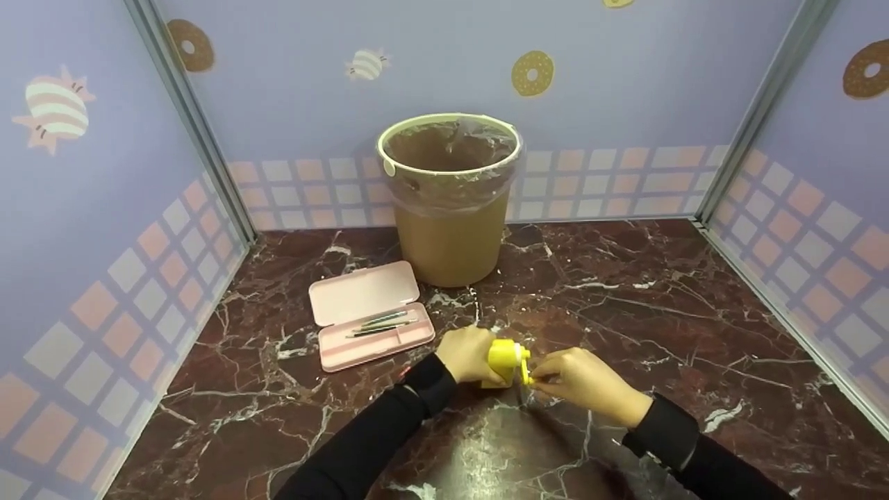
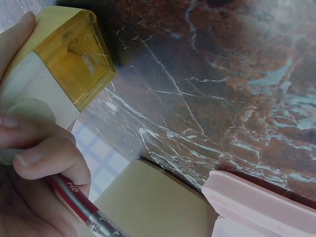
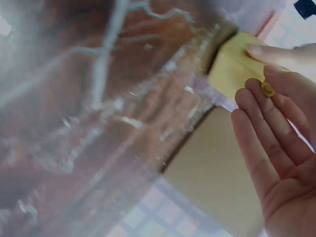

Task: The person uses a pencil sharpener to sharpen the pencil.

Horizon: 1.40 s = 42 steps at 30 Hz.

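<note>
Currently, right hand point(image 1: 583, 382): thumb and fingertip pinch the yellow crank knob point(image 3: 268, 89), outer fingers nearly straight; the knob is small, so a hurried turn could slip off it.
Left hand point(image 1: 465, 353): fingers curled over the yellow sharpener point(image 1: 501, 354) and a red pencil point(image 2: 80, 201); a loosened grip might let the body rock with the crank.
Sharpener: between the 2 hands, well forward of the counter's point(image 1: 660, 312) back edge; its amber drawer point(image 2: 74, 61), if knocked, could slide out and spill any shavings.
Red pencil: tip hidden; if it sits askew, the lead may snap.
Writing: "HB" on the red pencil; the drawer's lettering is turned and too faint to read.
Pencil case point(image 1: 364, 295): open, towards the counter's left edge, pencils point(image 1: 380, 323) inside.
Bin point(image 1: 451, 243): bag-lined, near the back edge.
</note>
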Each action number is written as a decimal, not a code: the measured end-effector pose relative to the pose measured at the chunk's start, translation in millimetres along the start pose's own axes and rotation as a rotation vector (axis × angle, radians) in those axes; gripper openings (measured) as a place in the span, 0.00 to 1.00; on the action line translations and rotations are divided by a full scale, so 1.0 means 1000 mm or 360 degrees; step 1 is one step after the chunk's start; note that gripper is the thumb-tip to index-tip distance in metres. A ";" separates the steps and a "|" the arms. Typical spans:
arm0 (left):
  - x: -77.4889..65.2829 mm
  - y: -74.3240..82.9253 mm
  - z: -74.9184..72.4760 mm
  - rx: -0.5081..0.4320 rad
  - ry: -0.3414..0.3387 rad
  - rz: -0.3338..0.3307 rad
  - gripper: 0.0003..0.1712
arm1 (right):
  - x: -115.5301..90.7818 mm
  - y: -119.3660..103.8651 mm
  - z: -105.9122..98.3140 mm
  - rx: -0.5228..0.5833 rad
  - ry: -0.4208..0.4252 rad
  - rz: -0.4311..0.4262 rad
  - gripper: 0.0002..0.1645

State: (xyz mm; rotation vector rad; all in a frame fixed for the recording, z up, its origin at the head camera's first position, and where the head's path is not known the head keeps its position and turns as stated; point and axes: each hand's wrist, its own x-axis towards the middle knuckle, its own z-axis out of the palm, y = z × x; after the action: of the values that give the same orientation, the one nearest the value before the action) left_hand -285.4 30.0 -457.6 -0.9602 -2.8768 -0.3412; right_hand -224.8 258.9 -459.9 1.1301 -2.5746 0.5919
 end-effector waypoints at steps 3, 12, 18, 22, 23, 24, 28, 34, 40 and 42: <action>-0.001 0.000 0.001 0.0011 0.0011 0.0020 0.28 | 0.002 -0.002 -0.008 -0.0017 0.0040 0.0002 0.07; 0.000 0.001 0.001 0.0075 0.0014 0.0044 0.27 | 0.010 -0.002 -0.021 -0.0017 0.0016 0.0071 0.06; 0.002 0.002 0.001 0.0098 -0.0006 0.0061 0.26 | 0.010 -0.001 -0.025 -0.0024 0.0011 0.0091 0.07; 0.003 0.001 0.002 0.0115 -0.0005 0.0063 0.25 | 0.013 0.000 -0.026 -0.0081 0.0036 0.0069 0.08; 0.002 0.001 0.003 0.0112 -0.0006 0.0064 0.25 | 0.013 0.000 -0.027 -0.0092 0.0044 0.0068 0.08; 0.002 0.002 0.003 0.0113 -0.0007 0.0064 0.25 | 0.014 0.001 -0.027 -0.0105 0.0049 0.0070 0.08; 0.001 0.002 0.004 0.0100 -0.0021 0.0067 0.26 | 0.017 0.002 -0.028 -0.0149 0.0071 0.0093 0.08; 0.001 0.002 0.004 0.0116 -0.0042 0.0079 0.27 | 0.023 0.004 -0.026 -0.0219 0.0125 0.0123 0.07; 0.002 0.000 0.002 0.0124 -0.0037 0.0092 0.26 | 0.028 0.006 -0.024 -0.0302 0.0193 0.0130 0.07; 0.002 -0.001 0.001 0.0117 -0.0034 0.0090 0.26 | 0.030 0.006 -0.022 -0.0338 0.0214 0.0144 0.07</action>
State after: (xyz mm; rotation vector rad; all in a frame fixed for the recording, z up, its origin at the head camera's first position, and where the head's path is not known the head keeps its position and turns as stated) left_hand -287.9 30.6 -458.5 -1.0362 -2.8521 -0.2204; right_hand -247.9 253.9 -430.3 0.8785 -2.5126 0.3873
